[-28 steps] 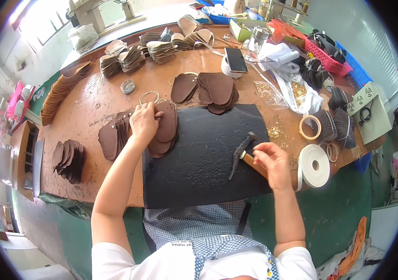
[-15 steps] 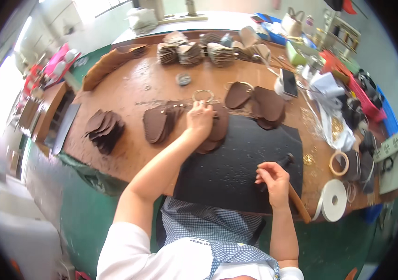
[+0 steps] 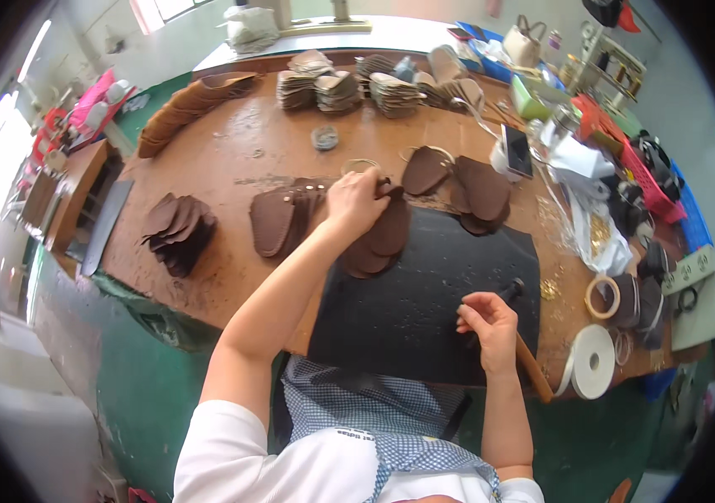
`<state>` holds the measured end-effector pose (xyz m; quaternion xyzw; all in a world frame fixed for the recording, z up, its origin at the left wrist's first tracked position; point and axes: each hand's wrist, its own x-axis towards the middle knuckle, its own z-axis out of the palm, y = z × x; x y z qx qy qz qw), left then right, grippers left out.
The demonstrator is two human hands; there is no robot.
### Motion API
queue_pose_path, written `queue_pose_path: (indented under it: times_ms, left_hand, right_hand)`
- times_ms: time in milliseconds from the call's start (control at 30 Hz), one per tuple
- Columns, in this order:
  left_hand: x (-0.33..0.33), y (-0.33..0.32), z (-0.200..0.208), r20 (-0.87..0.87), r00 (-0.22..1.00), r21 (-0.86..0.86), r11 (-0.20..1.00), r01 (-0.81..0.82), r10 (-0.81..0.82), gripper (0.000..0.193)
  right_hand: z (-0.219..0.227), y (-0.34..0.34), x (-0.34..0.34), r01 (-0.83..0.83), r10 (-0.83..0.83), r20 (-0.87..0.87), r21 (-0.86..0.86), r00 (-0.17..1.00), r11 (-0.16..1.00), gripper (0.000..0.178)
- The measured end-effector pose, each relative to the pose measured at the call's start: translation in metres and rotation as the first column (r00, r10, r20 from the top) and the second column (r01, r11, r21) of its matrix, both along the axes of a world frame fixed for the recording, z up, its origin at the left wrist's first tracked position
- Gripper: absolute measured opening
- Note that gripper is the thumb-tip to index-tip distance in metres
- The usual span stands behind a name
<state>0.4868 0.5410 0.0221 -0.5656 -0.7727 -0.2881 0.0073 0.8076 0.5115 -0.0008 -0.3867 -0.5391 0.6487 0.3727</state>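
Brown leather pile [image 3: 387,230] seen at black mat's [image 3: 391,310] far-left corner, touched by curled left hand [image 3: 356,201], pinch can't be told; right hand [image 3: 496,325] fingertips drawn close, pinch can't be told; hammer [image 3: 532,365] handle reaches table's [image 3: 223,151] front edge, could be knocked off if bumped; working room left between pile and right hand

The view has swung, so the table [image 3: 232,159] sits farther toward 3 o'clock. The right hand [image 3: 490,323] has crossed the hammer [image 3: 532,366] toward 9 o'clock, covering its middle and baring its handle end at 5 o'clock. The left hand [image 3: 356,201] has edged toward 1 o'clock on the brown leather pieces [image 3: 391,230].
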Motion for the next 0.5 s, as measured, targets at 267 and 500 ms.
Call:
queue_pose_path:
  times_ms: [267,500]
  left_hand:
    - [0.064,-0.128,0.06,0.851,0.485,0.098,0.969,0.227,-0.2,0.017]
    - [0.108,-0.184,0.013,0.991,0.136,-0.033,0.989,0.144,0.013,0.02]
  right_hand:
    - [0.051,-0.037,-0.004,-0.057,0.07,-0.102,0.13,0.992,0.99,0.013]
    - [0.04,-0.061,-0.025,-0.203,0.217,-0.012,0.306,0.976,0.93,0.013]
